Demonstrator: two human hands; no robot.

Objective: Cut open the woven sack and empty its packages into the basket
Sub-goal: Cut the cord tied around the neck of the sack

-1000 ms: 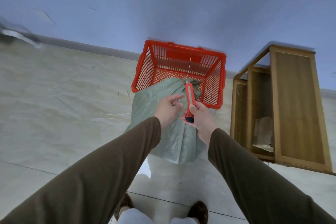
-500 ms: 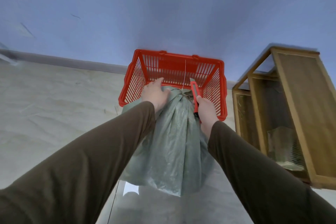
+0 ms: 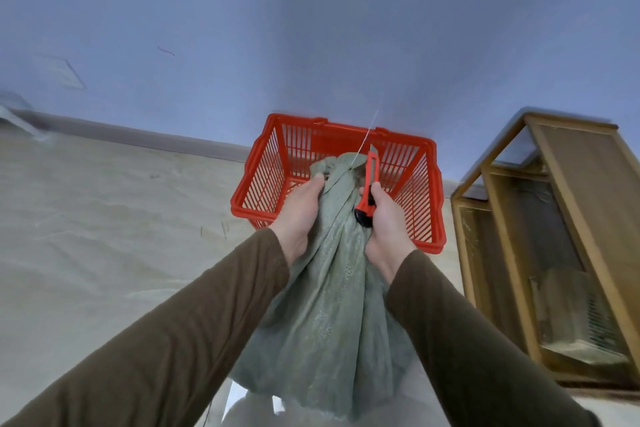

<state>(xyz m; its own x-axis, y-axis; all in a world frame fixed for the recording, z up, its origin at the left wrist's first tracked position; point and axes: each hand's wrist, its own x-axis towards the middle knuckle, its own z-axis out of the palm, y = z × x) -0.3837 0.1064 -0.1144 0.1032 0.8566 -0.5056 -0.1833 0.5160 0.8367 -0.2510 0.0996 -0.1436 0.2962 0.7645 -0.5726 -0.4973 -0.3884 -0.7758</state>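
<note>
A grey-green woven sack [image 3: 329,305] hangs lifted off the floor, its gathered mouth over the near edge of the red plastic basket [image 3: 273,180]. My left hand [image 3: 299,215] grips the sack's neck on the left side. My right hand [image 3: 384,225] holds the sack's right side together with a red utility knife [image 3: 369,184], blade end pointing away over the basket. A thin white string [image 3: 367,135] trails up from the sack's mouth. No packages show; the basket's visible part looks empty.
The basket stands on a pale tiled floor [image 3: 104,236] against a blue wall [image 3: 311,28]. A wooden open-frame cabinet [image 3: 554,236] stands close on the right, with a clear bag on its lower shelf.
Both hands have raised the sack off the floor and carried its neck forward over the basket. My left hand shifted from the sack's top to gripping its neck.
</note>
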